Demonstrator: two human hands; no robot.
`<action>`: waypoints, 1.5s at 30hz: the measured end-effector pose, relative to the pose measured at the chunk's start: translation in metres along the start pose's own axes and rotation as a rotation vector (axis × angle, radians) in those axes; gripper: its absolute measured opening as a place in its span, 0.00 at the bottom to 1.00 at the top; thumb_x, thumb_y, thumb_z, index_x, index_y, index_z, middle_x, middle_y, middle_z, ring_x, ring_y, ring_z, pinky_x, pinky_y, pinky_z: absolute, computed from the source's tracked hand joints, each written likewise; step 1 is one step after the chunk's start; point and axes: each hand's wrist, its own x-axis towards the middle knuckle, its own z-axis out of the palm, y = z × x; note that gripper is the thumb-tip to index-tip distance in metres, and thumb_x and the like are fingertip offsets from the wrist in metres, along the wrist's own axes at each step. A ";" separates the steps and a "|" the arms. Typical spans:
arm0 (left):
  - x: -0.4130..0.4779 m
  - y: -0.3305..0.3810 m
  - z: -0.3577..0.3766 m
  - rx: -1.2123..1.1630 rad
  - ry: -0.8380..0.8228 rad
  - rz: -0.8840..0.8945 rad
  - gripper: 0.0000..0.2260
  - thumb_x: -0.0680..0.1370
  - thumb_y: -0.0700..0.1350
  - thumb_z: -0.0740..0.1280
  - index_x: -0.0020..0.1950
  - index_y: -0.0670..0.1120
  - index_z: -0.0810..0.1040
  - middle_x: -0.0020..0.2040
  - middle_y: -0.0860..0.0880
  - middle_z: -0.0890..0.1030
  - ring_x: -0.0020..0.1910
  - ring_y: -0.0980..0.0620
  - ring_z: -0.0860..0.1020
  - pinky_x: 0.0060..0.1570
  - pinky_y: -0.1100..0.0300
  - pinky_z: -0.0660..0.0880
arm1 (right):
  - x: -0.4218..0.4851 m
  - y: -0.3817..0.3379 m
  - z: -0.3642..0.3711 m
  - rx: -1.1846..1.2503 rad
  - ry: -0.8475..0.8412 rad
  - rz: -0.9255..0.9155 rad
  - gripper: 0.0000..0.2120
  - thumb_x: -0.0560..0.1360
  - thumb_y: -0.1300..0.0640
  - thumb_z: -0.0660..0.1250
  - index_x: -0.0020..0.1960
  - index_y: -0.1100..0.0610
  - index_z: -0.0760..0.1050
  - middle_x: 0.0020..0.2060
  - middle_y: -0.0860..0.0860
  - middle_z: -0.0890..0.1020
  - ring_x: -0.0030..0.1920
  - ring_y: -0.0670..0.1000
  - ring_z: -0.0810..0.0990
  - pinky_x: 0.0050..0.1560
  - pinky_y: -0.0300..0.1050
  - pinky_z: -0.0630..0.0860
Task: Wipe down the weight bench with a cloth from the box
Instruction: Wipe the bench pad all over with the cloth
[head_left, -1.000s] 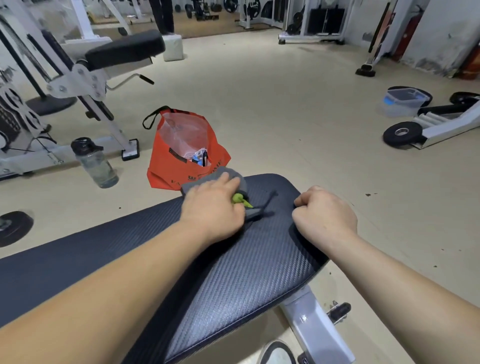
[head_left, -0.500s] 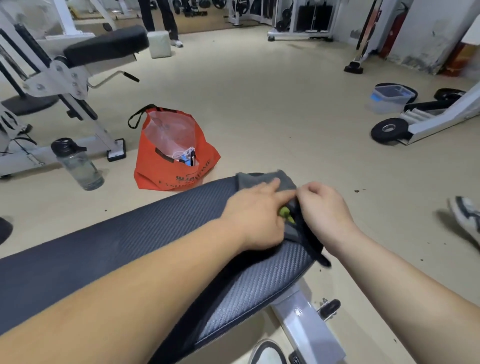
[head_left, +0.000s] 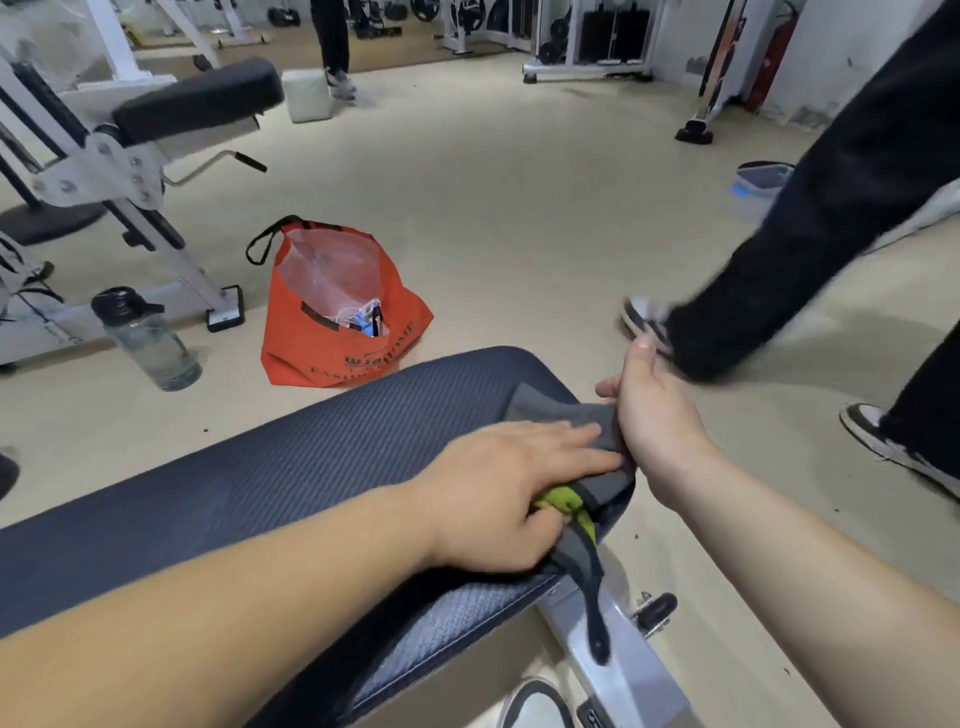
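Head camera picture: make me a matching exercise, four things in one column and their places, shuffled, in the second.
1. cloth
2. orange bag
3. water bottle
4. plastic box

A. upright on the floor, furthest left
B. far right, partly behind a passer-by's leg
C. on the bench end, under the left hand
D. slumped open on the floor beyond the bench

Pairs: 1-C, 2-D, 3-A, 4-B
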 end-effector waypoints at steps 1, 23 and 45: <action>0.002 -0.011 -0.006 -0.001 -0.061 0.037 0.31 0.74 0.47 0.65 0.78 0.59 0.67 0.81 0.53 0.66 0.78 0.56 0.65 0.79 0.58 0.60 | -0.001 0.000 0.000 -0.016 -0.004 0.001 0.38 0.83 0.37 0.42 0.48 0.59 0.84 0.49 0.56 0.84 0.57 0.61 0.80 0.67 0.58 0.74; 0.015 -0.004 0.016 0.139 0.284 -0.362 0.28 0.76 0.48 0.65 0.77 0.55 0.70 0.79 0.49 0.69 0.76 0.48 0.70 0.76 0.54 0.65 | 0.005 0.006 0.005 -0.090 -0.027 -0.082 0.35 0.85 0.40 0.45 0.53 0.64 0.82 0.52 0.62 0.85 0.57 0.63 0.81 0.64 0.56 0.75; -0.009 -0.048 -0.010 0.037 0.178 -0.354 0.28 0.77 0.47 0.65 0.79 0.55 0.67 0.80 0.50 0.68 0.78 0.52 0.66 0.77 0.55 0.63 | 0.001 0.011 0.004 -0.067 -0.085 -0.095 0.37 0.82 0.36 0.49 0.51 0.70 0.79 0.49 0.64 0.85 0.53 0.65 0.82 0.61 0.60 0.78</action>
